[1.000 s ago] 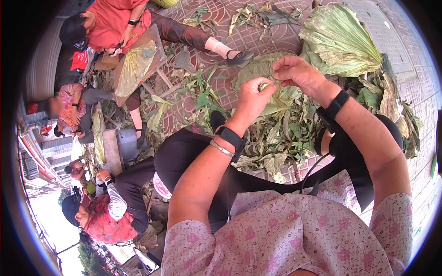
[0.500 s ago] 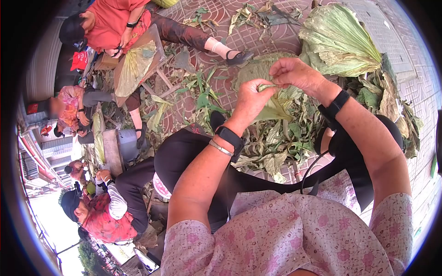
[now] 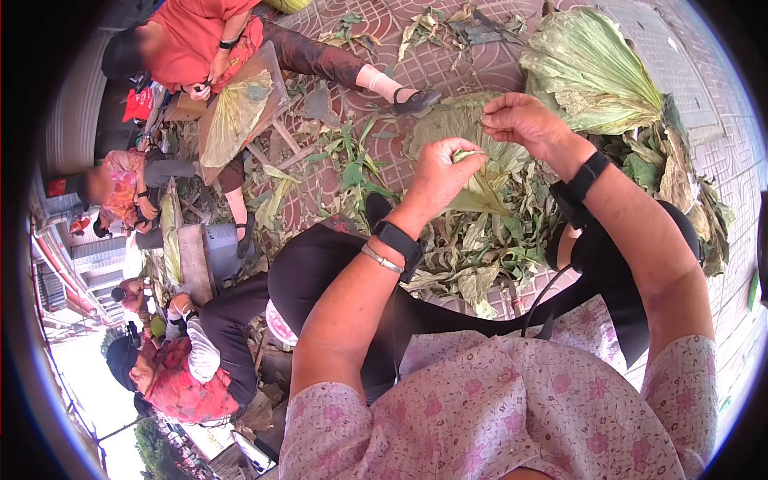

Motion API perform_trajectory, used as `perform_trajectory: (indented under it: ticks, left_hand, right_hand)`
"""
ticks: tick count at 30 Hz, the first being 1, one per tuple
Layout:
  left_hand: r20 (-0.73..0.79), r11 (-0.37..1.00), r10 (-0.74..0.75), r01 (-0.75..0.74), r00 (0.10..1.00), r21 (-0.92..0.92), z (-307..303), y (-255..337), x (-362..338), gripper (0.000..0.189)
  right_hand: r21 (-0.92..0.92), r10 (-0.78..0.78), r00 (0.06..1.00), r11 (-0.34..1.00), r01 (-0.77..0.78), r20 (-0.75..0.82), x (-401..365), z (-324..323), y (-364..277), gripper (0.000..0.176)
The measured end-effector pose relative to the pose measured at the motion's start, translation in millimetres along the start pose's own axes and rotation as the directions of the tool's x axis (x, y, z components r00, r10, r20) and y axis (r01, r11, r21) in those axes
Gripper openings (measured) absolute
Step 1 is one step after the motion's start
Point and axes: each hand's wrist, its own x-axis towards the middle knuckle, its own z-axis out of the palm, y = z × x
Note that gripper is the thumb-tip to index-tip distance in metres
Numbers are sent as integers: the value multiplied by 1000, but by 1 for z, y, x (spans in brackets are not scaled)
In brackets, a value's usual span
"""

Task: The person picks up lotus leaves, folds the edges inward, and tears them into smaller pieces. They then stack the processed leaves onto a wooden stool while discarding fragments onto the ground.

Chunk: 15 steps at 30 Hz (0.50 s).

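Pinching folded leaf (image 3: pixel 480 192) in left hand (image 3: pixel 436 172), right hand (image 3: pixel 524 120) fingers pressed together

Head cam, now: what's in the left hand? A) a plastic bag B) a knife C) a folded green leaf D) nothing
C: the left hand pinches the folded green leaf at its top end, and the leaf fans out below it.

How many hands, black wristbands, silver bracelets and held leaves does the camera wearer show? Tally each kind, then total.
Hands: 2 (left hand, right hand)
Black wristbands: 2
Silver bracelet: 1
Leaf held in left hand: 1
Total: 6
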Motion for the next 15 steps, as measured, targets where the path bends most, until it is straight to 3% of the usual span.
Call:
perform_trajectory:
  ticks: [1,4,7,10,11,14,15]
  left_hand:
    - [2,999,-16,16,1000,-40,-7,-1,3,17]
    - [2,973,-83,81,997,-214,-40,6,13,17]
    - [25,916,-161,159,987,-369,-70,22,11,18]
    - [-4,908,-154,140,988,-394,-83,33,8,21]
    - [-12,909,-151,134,988,-395,-85,33,8,20]
    - [-21,894,-153,129,988,-430,-80,24,10,20]
    - [-24,886,-154,128,988,-445,-75,18,11,20]
  right_hand:
    - [-59,-32,999,998,30,-24,1,0,-2,19]
    - [-372,-75,988,920,121,138,1,-2,2,14]
    - [-582,93,926,800,149,366,-4,2,7,16]
    - [-849,363,805,436,298,469,-20,18,-5,21]
    - [-831,246,801,284,479,546,-24,19,-8,24]
    - [-825,8,912,428,368,411,-13,12,-8,26]
    - [-719,-31,922,617,321,385,-15,15,-10,28]
